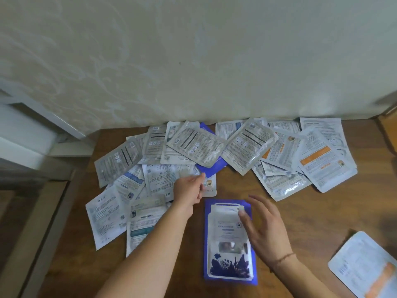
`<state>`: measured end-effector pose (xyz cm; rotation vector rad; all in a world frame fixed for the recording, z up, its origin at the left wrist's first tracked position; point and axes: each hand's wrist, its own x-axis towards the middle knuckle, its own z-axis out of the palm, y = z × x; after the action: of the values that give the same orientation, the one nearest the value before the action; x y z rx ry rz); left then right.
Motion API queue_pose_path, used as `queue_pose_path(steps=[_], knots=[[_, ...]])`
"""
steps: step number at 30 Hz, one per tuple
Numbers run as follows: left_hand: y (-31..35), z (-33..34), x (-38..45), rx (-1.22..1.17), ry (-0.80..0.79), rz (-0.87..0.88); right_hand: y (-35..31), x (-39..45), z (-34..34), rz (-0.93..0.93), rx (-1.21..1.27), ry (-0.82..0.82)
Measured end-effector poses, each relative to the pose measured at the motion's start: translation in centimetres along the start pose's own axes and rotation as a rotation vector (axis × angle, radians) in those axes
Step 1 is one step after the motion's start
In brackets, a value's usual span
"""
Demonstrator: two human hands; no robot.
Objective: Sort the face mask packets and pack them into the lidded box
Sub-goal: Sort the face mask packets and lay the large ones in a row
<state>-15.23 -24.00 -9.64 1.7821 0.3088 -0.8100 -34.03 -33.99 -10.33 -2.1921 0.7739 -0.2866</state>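
Several face mask packets (242, 145) lie scattered along the back of a wooden table (300, 214), most of them white or silver with the printed side up. A blue packet (228, 254) with a white panel lies alone near the front middle. My right hand (265, 230) rests beside it with relaxed fingers, the thumb touching its upper right part. My left hand (190, 190) reaches into the pile, fingers extended onto a white packet (209, 186) just below another blue packet (211, 168). The lidded box is not in view.
One white packet with orange print (365, 267) lies apart at the front right corner. A pale wall stands right behind the table. A white frame and lower surfaces sit off the table's left edge.
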Motion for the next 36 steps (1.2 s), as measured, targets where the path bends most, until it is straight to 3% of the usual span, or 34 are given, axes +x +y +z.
queue_pose_path(steps=[6,10,14,17,23,26,28,29,33,36], knots=[[0.8,1.3,1.1,-0.006,-0.020,-0.052,-1.6,3.9,0.3,-0.019,0.082,0.006],[1.1,0.5,0.7,-0.072,-0.066,-0.047,-2.4,4.9,0.8,0.221,0.274,-0.063],[0.4,-2.0,-1.5,-0.166,-0.185,-0.086,-4.3,6.8,2.7,0.797,1.198,-0.287],[-0.8,-3.9,-3.4,-0.135,-0.264,-0.103,-5.5,7.6,4.2,0.895,1.451,-0.317],[-1.9,-5.6,-4.7,-0.009,-0.262,-0.066,-5.8,7.0,5.9,0.883,1.478,-0.229],[-2.1,-6.1,-5.1,0.028,-0.027,0.085,-6.0,6.0,4.8,0.844,1.470,-0.225],[-2.0,-6.0,-6.2,-0.068,0.140,0.246,-5.7,4.6,3.5,0.839,1.455,-0.217],[-2.0,-5.7,-6.9,-0.130,0.151,0.308,-5.4,3.8,2.9,0.837,1.436,-0.213],[-3.0,-3.5,-8.5,-0.114,-0.117,0.324,-4.5,1.0,0.5,0.832,1.352,-0.188],[-3.3,-2.7,-7.9,-0.046,-0.204,0.236,-4.3,0.0,-0.2,0.785,1.282,-0.190]])
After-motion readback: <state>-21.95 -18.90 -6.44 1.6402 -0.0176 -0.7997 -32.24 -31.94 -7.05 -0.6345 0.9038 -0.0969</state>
